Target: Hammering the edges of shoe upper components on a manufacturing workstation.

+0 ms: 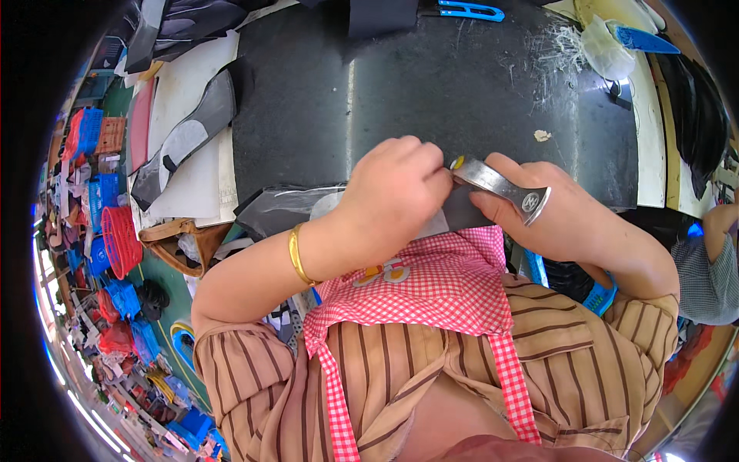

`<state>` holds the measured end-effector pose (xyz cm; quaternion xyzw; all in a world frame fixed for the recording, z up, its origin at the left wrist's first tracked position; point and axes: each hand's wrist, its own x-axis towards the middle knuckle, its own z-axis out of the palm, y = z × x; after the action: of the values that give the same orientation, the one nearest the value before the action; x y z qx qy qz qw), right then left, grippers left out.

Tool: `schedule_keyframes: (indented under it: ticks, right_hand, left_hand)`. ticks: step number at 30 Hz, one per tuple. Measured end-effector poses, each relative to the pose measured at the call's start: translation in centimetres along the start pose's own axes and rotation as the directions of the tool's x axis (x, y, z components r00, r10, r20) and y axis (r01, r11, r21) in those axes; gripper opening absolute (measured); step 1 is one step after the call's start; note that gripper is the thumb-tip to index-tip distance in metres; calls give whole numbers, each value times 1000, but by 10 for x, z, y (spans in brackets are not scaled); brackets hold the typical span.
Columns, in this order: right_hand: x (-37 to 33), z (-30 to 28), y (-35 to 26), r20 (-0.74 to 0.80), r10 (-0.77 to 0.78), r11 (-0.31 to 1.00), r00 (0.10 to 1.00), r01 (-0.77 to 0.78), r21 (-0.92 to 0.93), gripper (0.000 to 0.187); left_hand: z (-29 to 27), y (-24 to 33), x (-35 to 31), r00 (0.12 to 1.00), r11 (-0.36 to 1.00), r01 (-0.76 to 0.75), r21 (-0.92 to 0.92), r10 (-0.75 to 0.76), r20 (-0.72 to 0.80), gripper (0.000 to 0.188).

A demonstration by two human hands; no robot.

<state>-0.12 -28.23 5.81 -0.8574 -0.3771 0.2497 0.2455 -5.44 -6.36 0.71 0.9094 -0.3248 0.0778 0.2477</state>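
Note:
My right hand (566, 204) is wrapped round a steel hammer (496, 182); its head has a flared end and a narrower, yellowish end, while the handle is hidden. Beside that narrow end my left hand (396, 189) is closed, knuckles up. Its fingertips are partly hidden, so I cannot make out what they pinch. Below both hands a dark grey leather-like piece (289, 209) with pale patches lies along the near edge of the black work board (308, 115). My left wrist and hand cover part of it.
Blue-handled snips (471, 11) lie at the far edge. A similar cut piece (196, 127) rests on white board at left. At far right are a translucent bag (606, 50) and a blue tool (647, 40). A brown open bag (185, 242) hangs at near left. Another person's arm (716, 231) shows at right.

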Motion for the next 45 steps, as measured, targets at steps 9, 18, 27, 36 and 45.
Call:
schedule_keyframes:
  ticks: [9, 18, 27, 36, 45]
  right_hand:
    - [9, 3, -10, 27, 33, 997, 999, -35, 75, 31]
    - [16, 5, -21, 13, 31, 992, 999, -32, 122, 31]
    - [26, 18, -26, 34, 16, 978, 999, -23, 208, 29]
    - [33, 20, -37, 124, 118, 979, 985, -136, 149, 25]
    - [51, 26, -49, 162, 26, 995, 986, -41, 89, 25]
  left_hand:
    - [-3, -6, -19, 999, 999, 46, 8, -46, -9, 22]
    - [-9, -11, -37, 997, 998, 53, 21, -52, -52, 21]
    - [-14, -24, -59, 992, 998, 41, -44, -46, -118, 23]
    - [-25, -34, -78, 989, 985, 110, -131, -121, -80, 24]
    - [-37, -41, -96, 987, 983, 129, -132, -140, -83, 29]
